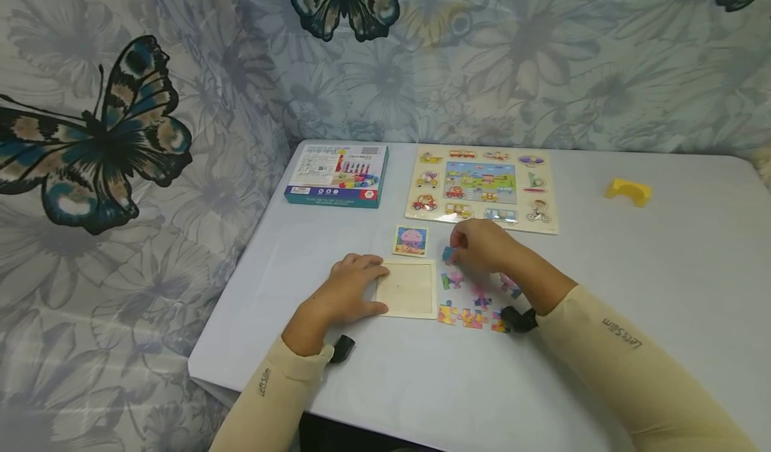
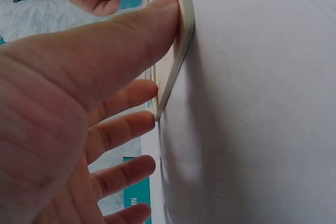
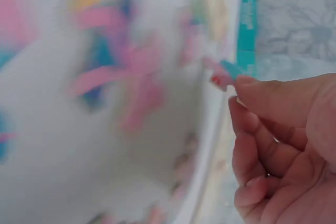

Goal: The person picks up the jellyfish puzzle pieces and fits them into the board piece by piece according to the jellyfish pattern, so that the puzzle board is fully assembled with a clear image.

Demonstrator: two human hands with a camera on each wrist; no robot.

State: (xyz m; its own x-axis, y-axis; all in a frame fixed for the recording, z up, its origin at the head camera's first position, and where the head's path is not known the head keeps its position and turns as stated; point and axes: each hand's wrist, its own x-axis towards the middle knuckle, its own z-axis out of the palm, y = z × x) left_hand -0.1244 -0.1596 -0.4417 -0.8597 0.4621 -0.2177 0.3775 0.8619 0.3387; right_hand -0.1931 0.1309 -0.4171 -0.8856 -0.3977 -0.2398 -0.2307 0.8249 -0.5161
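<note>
My left hand [image 1: 346,291] rests at the left side of a shallow wooden puzzle tray [image 1: 406,291]. In the left wrist view its thumb [image 2: 163,22] lies against the tray's rim, and the other fingers are spread and fairly straight. My right hand [image 1: 484,244] pinches a small pink and blue jigsaw piece [image 3: 223,76] between thumb and forefinger, right of the tray's far corner. Several loose jigsaw pieces [image 1: 472,318] lie beside the tray, partly hidden by the right hand and wrist. The tray's visible floor is bare wood.
A small square picture [image 1: 411,241] with a pink figure lies just beyond the tray. Farther back are a teal and white box [image 1: 337,174] and a large vehicle picture board [image 1: 482,184]. A yellow arch block [image 1: 629,191] sits at the right of the white table [image 1: 680,271].
</note>
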